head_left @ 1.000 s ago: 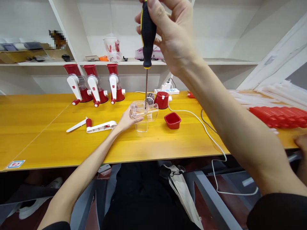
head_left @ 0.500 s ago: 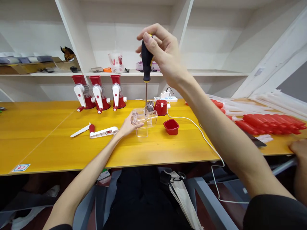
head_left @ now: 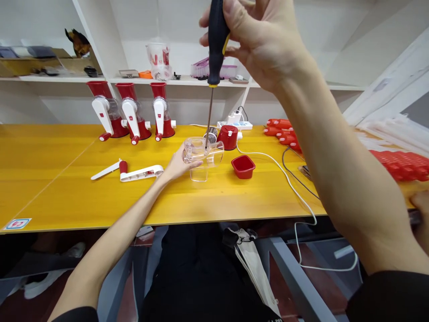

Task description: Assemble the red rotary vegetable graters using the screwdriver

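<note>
My right hand (head_left: 256,38) grips the black-and-yellow handle of a screwdriver (head_left: 216,49), held nearly upright. Its thin shaft runs down to a clear plastic grater housing (head_left: 214,154), and the tip meets or overlaps the top of it. My left hand (head_left: 179,164) is wrapped round the left end of this housing, holding it on the yellow table. Just behind the housing a metal grating drum (head_left: 212,134) is partly hidden, beside a red base (head_left: 228,137). A red square cup (head_left: 243,167) sits to the right. A white crank handle (head_left: 142,173) with a red knob lies left of my left hand.
Three assembled red-and-white rotary graters (head_left: 161,112) stand at the back left. A white cable (head_left: 278,167) crosses the table from a power strip (head_left: 234,125). Red parts (head_left: 400,164) are piled at the right, where another person's hand (head_left: 421,201) shows at the edge.
The view has shifted, so the shelf sits higher in the picture. My right hand and the screwdriver appear higher and slightly further right, while my left hand stays on the housing.
</note>
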### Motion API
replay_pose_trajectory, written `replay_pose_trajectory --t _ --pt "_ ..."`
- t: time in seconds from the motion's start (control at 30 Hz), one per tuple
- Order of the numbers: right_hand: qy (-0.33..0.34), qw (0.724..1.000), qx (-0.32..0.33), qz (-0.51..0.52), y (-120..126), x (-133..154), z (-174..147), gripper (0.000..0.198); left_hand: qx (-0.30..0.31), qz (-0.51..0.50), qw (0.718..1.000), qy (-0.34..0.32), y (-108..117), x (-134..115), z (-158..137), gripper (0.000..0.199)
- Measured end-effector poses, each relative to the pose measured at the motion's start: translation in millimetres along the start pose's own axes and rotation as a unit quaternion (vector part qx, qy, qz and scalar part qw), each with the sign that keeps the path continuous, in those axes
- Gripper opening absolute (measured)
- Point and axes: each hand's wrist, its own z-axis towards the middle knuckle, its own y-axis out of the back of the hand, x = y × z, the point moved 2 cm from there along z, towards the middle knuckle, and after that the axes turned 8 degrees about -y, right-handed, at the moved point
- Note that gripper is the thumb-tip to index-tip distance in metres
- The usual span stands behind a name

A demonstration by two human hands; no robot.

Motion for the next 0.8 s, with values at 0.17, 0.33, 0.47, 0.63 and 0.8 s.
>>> replay_pose_trajectory --t 0.17,0.33,0.47,0.63,0.8 --pt "-0.016 0.993 -0.090 -0.078 -15.9 15.8 -8.0 0.021 -0.004 -0.004 1.000 -0.010 -1.2 1.0 0.6 0.086" --pt "-0.013 0.982 -0.135 -0.132 -22.4 21.6 -13.7 0.011 -0.003 -0.022 1.000 -0.016 -1.3 -0.5 0.3 0.087" --pt "-0.015 0.992 0.001 -0.122 -16.5 11.7 -13.5 0.039 -0.002 -0.016 1.000 -0.004 0.9 1.9 0.5 0.081" --pt "-0.027 0.994 -0.024 -0.100 9.9 14.0 1.7 0.068 0.008 -0.009 1.000 0.014 2.0 3.6 1.9 0.080" --pt "0.013 0.967 -0.217 -0.135 45.6 16.2 -23.4 0.053 -0.024 0.000 1.000 0.009 1.8 -5.3 0.4 0.079"
